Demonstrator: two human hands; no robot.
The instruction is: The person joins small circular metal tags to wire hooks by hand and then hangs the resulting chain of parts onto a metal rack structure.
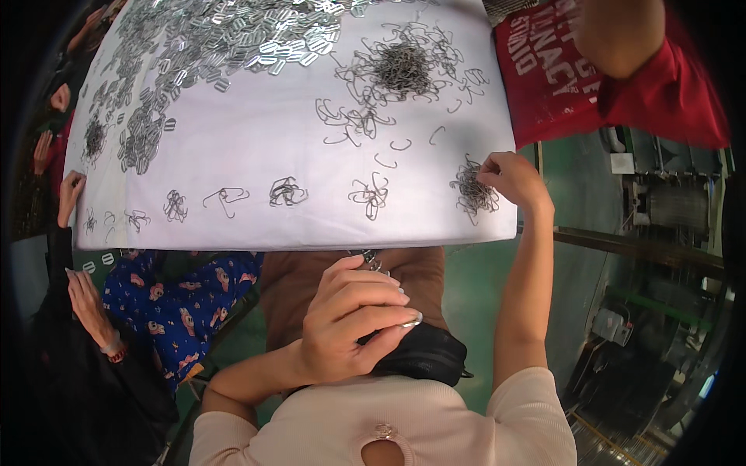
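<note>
My left hand is raised over my lap, in front of the table edge. Its thumb and forefinger pinch a small shiny silver metal piece, seen nearly edge-on, so its exact kind is unclear. My right hand reaches to the table's right front corner, fingertips closed together in a dense pile of bent wire hooks. Whether a hook is between those fingers is hidden. Small clusters of wire hooks, one in the middle and another to its left, lie in a row along the front edge.
A white-covered table carries a large heap of silver slide buckles at the far left and a big tangle of wire hooks at the far right. A person in a red shirt stands on the right; co-workers' hands show on the left.
</note>
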